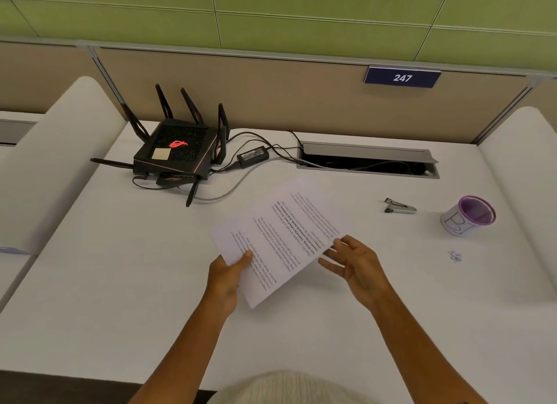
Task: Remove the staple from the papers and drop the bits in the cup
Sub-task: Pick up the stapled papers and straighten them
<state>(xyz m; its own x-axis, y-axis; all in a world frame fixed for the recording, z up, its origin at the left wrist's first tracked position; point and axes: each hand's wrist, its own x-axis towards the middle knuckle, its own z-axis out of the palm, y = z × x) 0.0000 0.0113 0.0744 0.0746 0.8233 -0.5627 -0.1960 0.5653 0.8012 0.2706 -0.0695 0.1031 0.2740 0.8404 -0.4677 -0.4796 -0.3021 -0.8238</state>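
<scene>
Router sits far left on the desk; left hand pinches the papers, thumb on top; right hand, fingers spread, touches their right edge, perhaps gripping nothing; staple remover and cup lie rightward; the staple itself is indiscernible.

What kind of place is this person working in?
Most likely an office cubicle or a shared study desk. A numbered plate reading 247 hangs on the tan partition panel, a cable hatch is set into the white desk, and a router sits plugged in nearby.
</scene>
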